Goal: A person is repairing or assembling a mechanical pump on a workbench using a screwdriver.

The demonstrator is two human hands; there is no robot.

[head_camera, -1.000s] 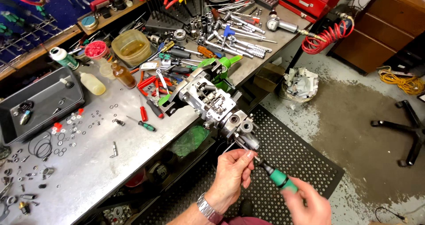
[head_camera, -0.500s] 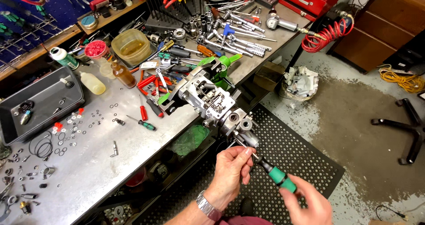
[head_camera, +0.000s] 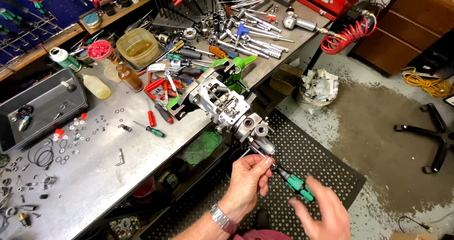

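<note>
Screwdriver [head_camera: 292,181] with green-and-black handle, shaft aimed up-left at the lower end of the metal pump assembly [head_camera: 227,108]. Left hand [head_camera: 249,178] pinched around the shaft near its tip, fingers narrow, just below the assembly's grey end fitting [head_camera: 259,137]. Right hand [head_camera: 321,210] loosely open, fingers spread, just beside the handle's rear end; whether touching the handle, cannot tell. Metal watch [head_camera: 222,219] on the left wrist.

Assembly clamped at the edge of the steel workbench [head_camera: 94,174], overhanging the black perforated floor mat [head_camera: 307,150], with a green vise [head_camera: 236,67] behind it. On the bench near the assembly: red-handled pliers [head_camera: 156,85], a small green-handled screwdriver [head_camera: 150,129], a red-handled screwdriver [head_camera: 151,117]. Further left: scattered O-rings and washers [head_camera: 71,131], a dark metal tray [head_camera: 42,107], a brown bottle [head_camera: 129,77], a pale yellow bottle [head_camera: 96,86], an amber plastic tub [head_camera: 137,45], a red cap-like cup [head_camera: 100,50]. At the back of the bench: sockets and wrenches [head_camera: 241,30], an air tool [head_camera: 299,22] joined to a coiled red hose [head_camera: 347,34]. On the concrete floor: a bin of crumpled paper [head_camera: 318,85], a yellow cord [head_camera: 428,83], a black stand base [head_camera: 428,136].
</note>
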